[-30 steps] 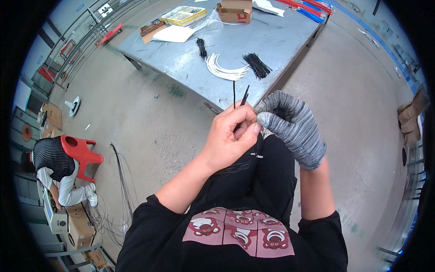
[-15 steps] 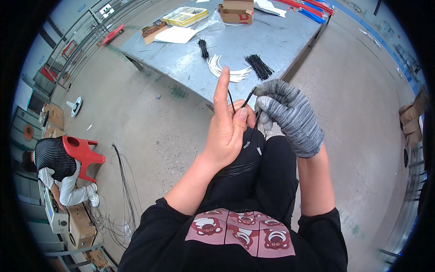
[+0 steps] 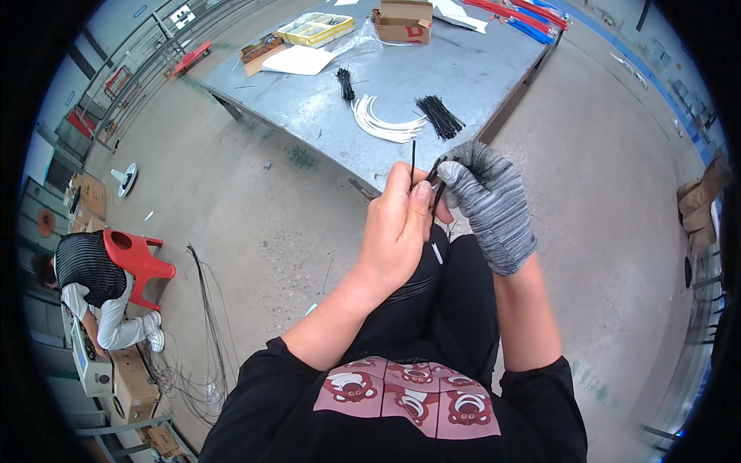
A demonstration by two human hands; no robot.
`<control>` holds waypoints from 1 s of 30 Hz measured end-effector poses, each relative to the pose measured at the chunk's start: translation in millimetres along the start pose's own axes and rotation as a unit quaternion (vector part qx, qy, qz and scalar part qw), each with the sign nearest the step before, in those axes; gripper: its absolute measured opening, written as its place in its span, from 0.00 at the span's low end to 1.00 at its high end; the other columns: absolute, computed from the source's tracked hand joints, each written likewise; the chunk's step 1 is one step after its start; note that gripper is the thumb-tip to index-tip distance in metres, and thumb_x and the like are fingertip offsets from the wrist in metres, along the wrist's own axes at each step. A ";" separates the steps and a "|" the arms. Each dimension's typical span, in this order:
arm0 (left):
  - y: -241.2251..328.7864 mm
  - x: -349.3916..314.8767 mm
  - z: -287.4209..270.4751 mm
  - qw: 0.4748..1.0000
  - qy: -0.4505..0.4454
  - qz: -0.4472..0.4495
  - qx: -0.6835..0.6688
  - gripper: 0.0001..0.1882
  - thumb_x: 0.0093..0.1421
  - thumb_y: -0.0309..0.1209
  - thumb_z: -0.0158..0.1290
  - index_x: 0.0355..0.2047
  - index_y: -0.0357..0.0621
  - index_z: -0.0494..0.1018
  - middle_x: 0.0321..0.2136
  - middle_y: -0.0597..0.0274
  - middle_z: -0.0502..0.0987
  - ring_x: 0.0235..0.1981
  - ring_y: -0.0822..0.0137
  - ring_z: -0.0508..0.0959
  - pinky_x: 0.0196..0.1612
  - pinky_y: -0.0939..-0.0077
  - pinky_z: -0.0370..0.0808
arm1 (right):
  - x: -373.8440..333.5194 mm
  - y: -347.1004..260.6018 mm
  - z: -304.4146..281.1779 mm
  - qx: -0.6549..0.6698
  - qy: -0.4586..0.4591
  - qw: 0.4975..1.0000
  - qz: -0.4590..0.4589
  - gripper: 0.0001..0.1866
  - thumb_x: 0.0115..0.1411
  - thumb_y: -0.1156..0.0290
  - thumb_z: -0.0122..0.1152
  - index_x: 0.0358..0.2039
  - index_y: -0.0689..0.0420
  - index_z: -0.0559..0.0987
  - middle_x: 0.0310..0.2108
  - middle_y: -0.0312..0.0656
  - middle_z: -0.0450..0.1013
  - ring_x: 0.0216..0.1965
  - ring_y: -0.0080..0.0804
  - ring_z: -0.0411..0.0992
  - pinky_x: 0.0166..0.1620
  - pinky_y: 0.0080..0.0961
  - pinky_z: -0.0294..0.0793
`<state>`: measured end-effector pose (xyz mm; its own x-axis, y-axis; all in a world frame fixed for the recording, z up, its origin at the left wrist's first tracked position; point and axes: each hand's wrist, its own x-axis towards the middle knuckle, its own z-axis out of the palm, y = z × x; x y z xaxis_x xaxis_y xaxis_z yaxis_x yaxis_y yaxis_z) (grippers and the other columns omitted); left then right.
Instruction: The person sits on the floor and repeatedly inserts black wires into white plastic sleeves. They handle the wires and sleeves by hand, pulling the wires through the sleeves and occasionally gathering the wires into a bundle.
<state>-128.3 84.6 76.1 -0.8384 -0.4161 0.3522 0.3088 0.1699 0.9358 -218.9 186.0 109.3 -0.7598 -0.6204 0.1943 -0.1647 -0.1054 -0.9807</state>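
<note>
Centrally, the work is located in front of the torso, above the thighs and just short of the near corner of the metal table (image 3: 285,104). The black wires (image 3: 438,199) span the narrow space between the two hands. The left hand (image 3: 395,231), bare, applies a narrow grip: thumb and fingers are closed on the wires. One black strand (image 3: 413,158) projects upright above the left fingers; a white end piece (image 3: 437,253) hangs below, over the lap. The right hand (image 3: 494,207), fitted with a grey knitted glove, pinches the upper part of the same wires between thumb and fingers; the exact contact points are partly hidden by the glove. Both hands are close together, fingertips near one another. On the table, beyond the hands, lies a curved bundle of white strips (image 3: 378,123). A larger black bundle (image 3: 441,117) is positioned to its right, and a smaller black bundle (image 3: 344,83) at its upper left. Toward the far edge are white paper (image 3: 299,59), a yellow-rimmed compartment tray (image 3: 315,28) and an open cardboard box (image 3: 404,21). At left, a co-worker (image 3: 91,270) bends forward beside a red stool (image 3: 140,262); long dark wires (image 3: 202,274) lie on the floor nearby.
</note>
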 end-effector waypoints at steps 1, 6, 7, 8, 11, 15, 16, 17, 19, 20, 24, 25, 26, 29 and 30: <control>-0.6 0.4 1.0 1.000 0.001 0.009 0.010 0.09 0.67 0.31 0.37 0.33 0.37 0.60 0.18 0.63 0.73 0.15 0.76 0.66 0.21 0.80 0.64 | 0.9 -0.5 -0.2 -0.007 0.009 1.000 0.000 0.04 0.56 0.76 0.56 0.29 0.63 0.77 0.21 0.34 0.71 0.21 0.15 0.66 0.26 0.14 0.66; -7.8 2.6 1.4 0.995 0.022 0.058 0.079 0.10 0.67 0.31 0.37 0.33 0.38 0.61 0.15 0.63 0.68 0.15 0.75 0.67 0.20 0.79 0.64 | 3.2 1.5 2.4 -0.001 0.028 0.999 -0.028 0.04 0.55 0.78 0.56 0.31 0.63 0.77 0.24 0.36 0.72 0.26 0.17 0.67 0.31 0.15 0.69; -7.3 2.5 2.0 0.998 0.015 0.040 0.050 0.10 0.68 0.32 0.37 0.33 0.38 0.61 0.16 0.65 0.66 0.16 0.77 0.65 0.21 0.82 0.63 | 1.8 -0.4 2.8 0.017 0.028 0.999 -0.015 0.05 0.55 0.78 0.56 0.32 0.63 0.78 0.25 0.36 0.73 0.27 0.17 0.68 0.32 0.16 0.69; -6.2 2.2 2.6 1.000 0.008 0.023 0.020 0.10 0.68 0.32 0.37 0.33 0.39 0.62 0.16 0.67 0.64 0.18 0.79 0.63 0.22 0.84 0.62 | 0.5 -1.6 3.4 0.036 0.028 0.999 -0.002 0.06 0.55 0.79 0.56 0.33 0.64 0.78 0.26 0.37 0.73 0.28 0.18 0.68 0.33 0.16 0.70; -3.4 0.9 6.7 0.996 -0.002 -0.024 -0.085 0.10 0.68 0.33 0.37 0.34 0.41 0.62 0.17 0.70 0.60 0.18 0.82 0.61 0.20 0.87 0.60 | -2.5 4.3 7.9 0.039 0.061 0.996 -0.052 0.09 0.54 0.80 0.58 0.37 0.64 0.78 0.30 0.37 0.74 0.29 0.19 0.70 0.34 0.18 0.71; 4.0 -0.3 5.8 0.992 -0.021 -0.071 -0.098 0.09 0.68 0.34 0.36 0.34 0.42 0.60 0.17 0.72 0.59 0.17 0.83 0.58 0.17 0.88 0.56 | -2.2 15.0 7.9 -0.046 0.081 0.987 -0.128 0.12 0.54 0.80 0.58 0.40 0.62 0.78 0.32 0.40 0.75 0.31 0.24 0.72 0.36 0.21 0.72; 2.5 -0.1 5.5 0.993 -0.018 -0.061 -0.097 0.09 0.68 0.34 0.36 0.34 0.43 0.60 0.17 0.72 0.59 0.16 0.83 0.58 0.17 0.89 0.55 | -2.0 13.8 8.0 -0.074 0.078 0.986 -0.127 0.12 0.54 0.80 0.58 0.40 0.62 0.78 0.32 0.41 0.75 0.31 0.25 0.72 0.37 0.22 0.72; -0.2 0.9 5.4 0.994 -0.016 -0.051 -0.096 0.09 0.68 0.34 0.36 0.34 0.43 0.60 0.17 0.72 0.59 0.16 0.84 0.57 0.17 0.89 0.55 | -2.1 11.0 8.2 -0.101 0.076 0.984 -0.126 0.12 0.53 0.79 0.58 0.40 0.61 0.78 0.31 0.42 0.75 0.32 0.27 0.72 0.37 0.22 0.72; -4.3 1.1 6.6 0.995 -0.012 -0.030 -0.095 0.09 0.68 0.34 0.36 0.33 0.43 0.60 0.17 0.72 0.59 0.16 0.84 0.56 0.17 0.89 0.53 | -1.5 10.4 8.0 -0.127 0.072 0.980 -0.133 0.11 0.53 0.79 0.58 0.39 0.61 0.78 0.31 0.42 0.75 0.32 0.29 0.72 0.38 0.23 0.72; -5.9 1.1 8.0 0.995 -0.009 -0.019 -0.096 0.09 0.68 0.34 0.36 0.33 0.44 0.60 0.16 0.73 0.59 0.16 0.84 0.55 0.17 0.89 0.53 | -0.8 12.3 7.4 -0.124 0.071 0.980 -0.140 0.11 0.53 0.79 0.58 0.39 0.61 0.78 0.31 0.43 0.75 0.33 0.30 0.72 0.39 0.23 0.72; -7.9 2.6 10.1 0.994 -0.008 -0.013 -0.113 0.09 0.68 0.34 0.36 0.33 0.44 0.60 0.16 0.73 0.59 0.16 0.84 0.54 0.17 0.89 0.51 | 1.5 22.1 5.6 -0.146 0.061 0.968 -0.193 0.10 0.54 0.79 0.58 0.38 0.61 0.79 0.32 0.41 0.74 0.33 0.28 0.72 0.39 0.21 0.71; -7.2 2.6 9.5 0.992 -0.010 -0.017 -0.121 0.09 0.68 0.34 0.36 0.32 0.44 0.60 0.16 0.73 0.59 0.16 0.84 0.54 0.18 0.89 0.51 | 1.2 21.8 5.7 -0.103 0.054 0.978 -0.172 0.10 0.54 0.78 0.58 0.38 0.61 0.79 0.32 0.40 0.74 0.33 0.27 0.72 0.40 0.21 0.71; -5.5 2.7 8.5 0.991 -0.011 -0.020 -0.129 0.09 0.68 0.34 0.36 0.32 0.44 0.60 0.17 0.73 0.59 0.16 0.84 0.54 0.18 0.89 0.51 | 0.5 20.3 5.9 -0.060 0.048 0.986 -0.151 0.09 0.54 0.78 0.58 0.38 0.61 0.79 0.32 0.39 0.74 0.33 0.25 0.72 0.40 0.20 0.71; -4.2 3.0 5.4 0.993 -0.012 -0.011 -0.118 0.09 0.68 0.34 0.36 0.32 0.44 0.60 0.16 0.73 0.59 0.16 0.84 0.54 0.18 0.88 0.51 | -3.7 6.0 8.7 0.029 0.036 0.996 -0.076 0.09 0.55 0.78 0.58 0.37 0.61 0.79 0.31 0.37 0.74 0.33 0.22 0.70 0.40 0.18 0.71; -4.1 3.1 4.5 0.994 -0.010 -0.004 -0.108 0.10 0.68 0.34 0.36 0.32 0.43 0.60 0.16 0.73 0.59 0.16 0.83 0.54 0.18 0.88 0.51 | -4.5 2.7 9.8 0.052 0.032 0.997 -0.049 0.08 0.55 0.78 0.58 0.37 0.61 0.79 0.31 0.36 0.74 0.33 0.21 0.70 0.41 0.18 0.71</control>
<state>-134.2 86.7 73.3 -0.8497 -0.3977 0.3462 0.3892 -0.0300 0.9207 -209.7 181.0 105.5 -0.7830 -0.5520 0.2868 -0.1768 -0.2445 -0.9534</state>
